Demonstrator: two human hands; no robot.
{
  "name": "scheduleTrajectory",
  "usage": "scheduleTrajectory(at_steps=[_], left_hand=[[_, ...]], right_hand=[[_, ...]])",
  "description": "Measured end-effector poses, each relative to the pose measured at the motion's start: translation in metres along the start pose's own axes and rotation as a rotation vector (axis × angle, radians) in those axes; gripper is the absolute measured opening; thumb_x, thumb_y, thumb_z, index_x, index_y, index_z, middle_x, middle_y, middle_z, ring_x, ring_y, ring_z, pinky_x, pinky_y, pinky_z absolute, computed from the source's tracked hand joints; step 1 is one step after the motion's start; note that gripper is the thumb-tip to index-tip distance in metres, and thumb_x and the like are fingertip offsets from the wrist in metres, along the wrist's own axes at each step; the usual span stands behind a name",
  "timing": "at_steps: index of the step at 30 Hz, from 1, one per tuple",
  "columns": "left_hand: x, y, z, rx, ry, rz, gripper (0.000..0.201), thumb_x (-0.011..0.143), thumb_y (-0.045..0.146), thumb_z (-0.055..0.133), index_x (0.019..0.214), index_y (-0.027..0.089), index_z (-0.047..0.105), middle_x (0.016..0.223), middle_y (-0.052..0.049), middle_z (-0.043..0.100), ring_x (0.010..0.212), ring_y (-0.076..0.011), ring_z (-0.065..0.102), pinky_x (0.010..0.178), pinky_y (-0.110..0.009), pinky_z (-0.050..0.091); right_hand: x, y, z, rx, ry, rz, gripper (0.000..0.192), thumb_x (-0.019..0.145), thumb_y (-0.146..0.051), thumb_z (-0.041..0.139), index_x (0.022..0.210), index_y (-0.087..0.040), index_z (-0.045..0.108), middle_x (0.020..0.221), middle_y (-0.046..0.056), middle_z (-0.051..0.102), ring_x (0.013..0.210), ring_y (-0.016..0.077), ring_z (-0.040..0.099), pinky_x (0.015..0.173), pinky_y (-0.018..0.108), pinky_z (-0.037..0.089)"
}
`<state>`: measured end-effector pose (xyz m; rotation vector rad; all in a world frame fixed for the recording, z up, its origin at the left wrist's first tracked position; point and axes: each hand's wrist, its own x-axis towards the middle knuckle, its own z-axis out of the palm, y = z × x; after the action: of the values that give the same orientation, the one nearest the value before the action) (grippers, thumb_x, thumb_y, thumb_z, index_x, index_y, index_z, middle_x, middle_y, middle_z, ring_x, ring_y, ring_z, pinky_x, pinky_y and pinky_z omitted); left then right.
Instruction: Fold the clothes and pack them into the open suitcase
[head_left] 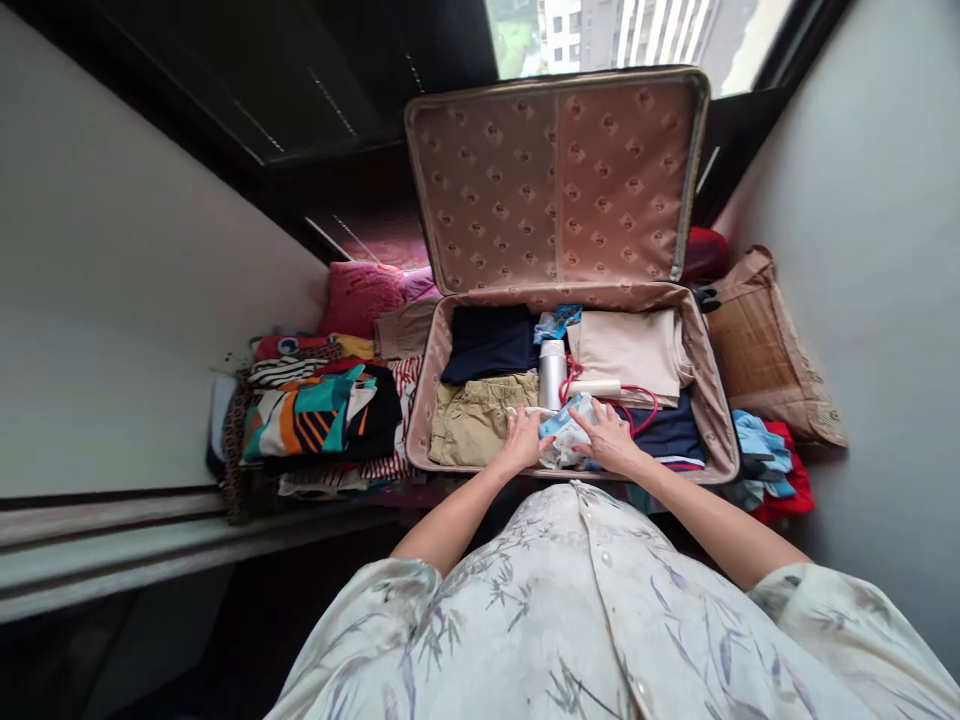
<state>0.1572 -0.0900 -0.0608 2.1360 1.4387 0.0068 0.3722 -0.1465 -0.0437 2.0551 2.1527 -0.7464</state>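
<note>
At the front middle of the open suitcase (420, 440), a soft white-and-blue bundle (564, 440), cloth or packet I cannot tell, lies between my hands. My left hand (523, 442) grips its left side, fingers bent over the edge. On the other side my right hand (611, 440) has its thumb and fingers curled on the bundle. Just beyond stand a silver bottle (553, 375) and a white stick-like item (595, 387) with a red cord (646, 400). Khaki shorts (480, 415) lie left of my left hand; folded navy clothing (667, 430) is right of my right hand.
A navy garment (491, 340), a beige garment (630, 345) and a blue packet (557, 322) fill the suitcase's back. Its lid (559, 185) leans upright near the window. Piled clothes (315, 420) sit left; a brown cushion (769, 350) and blue clothing (765, 455) sit right.
</note>
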Motion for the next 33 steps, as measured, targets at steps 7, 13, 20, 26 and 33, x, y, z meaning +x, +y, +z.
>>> scheduleTrajectory(at_steps=[7,13,20,26,33], left_hand=[[0.029,0.031,0.023,0.076,-0.307,0.037,0.067,0.080,0.033,0.081,0.136,0.011,0.053,0.139,-0.025,0.050,0.139,-0.0428,0.042,0.117,-0.057,0.029],[0.015,-0.003,-0.014,-0.370,-0.186,0.213,0.045,0.094,0.041,0.070,0.133,0.021,0.061,0.139,-0.014,0.057,0.126,-0.0301,0.057,0.107,-0.051,0.048],[0.023,-0.127,-0.124,-0.632,0.038,0.164,0.038,0.104,0.043,0.052,0.128,0.016,0.063,0.110,-0.013,0.070,0.095,-0.0193,0.070,0.084,-0.036,0.059],[0.090,-0.271,-0.262,-0.795,0.435,-0.544,0.029,0.093,0.035,0.068,0.112,0.013,0.066,0.099,-0.013,0.073,0.089,-0.0201,0.071,0.080,-0.032,0.057],[0.154,-0.374,-0.298,-0.591,0.423,-0.647,0.027,0.079,0.026,0.081,0.099,0.013,0.068,0.105,-0.020,0.073,0.121,-0.0346,0.063,0.094,-0.039,0.050]], right_hand=[[0.024,-0.014,0.053,-0.184,-0.121,0.123,0.080,0.093,-0.049,0.061,0.164,-0.027,0.031,0.168,0.030,0.016,0.143,0.0598,0.031,0.094,0.075,0.041],[0.011,-0.004,0.051,-0.307,-0.013,0.069,0.071,0.092,-0.042,0.056,0.160,-0.028,0.039,0.167,0.025,0.026,0.144,0.0571,0.032,0.095,0.074,0.041],[0.032,-0.077,0.010,-0.260,0.331,-0.179,0.066,0.097,-0.039,0.052,0.161,-0.029,0.038,0.170,0.017,0.024,0.157,0.0443,0.013,0.115,0.059,0.029],[0.136,-0.154,0.011,-0.229,0.332,-0.186,0.062,0.099,-0.045,0.052,0.159,-0.036,0.040,0.173,0.013,0.017,0.156,0.0456,0.014,0.116,0.061,0.027],[0.186,-0.151,0.055,-0.251,0.268,-0.044,0.059,0.098,-0.057,0.047,0.155,-0.043,0.046,0.172,0.010,0.022,0.156,0.0474,0.014,0.112,0.072,0.028]])
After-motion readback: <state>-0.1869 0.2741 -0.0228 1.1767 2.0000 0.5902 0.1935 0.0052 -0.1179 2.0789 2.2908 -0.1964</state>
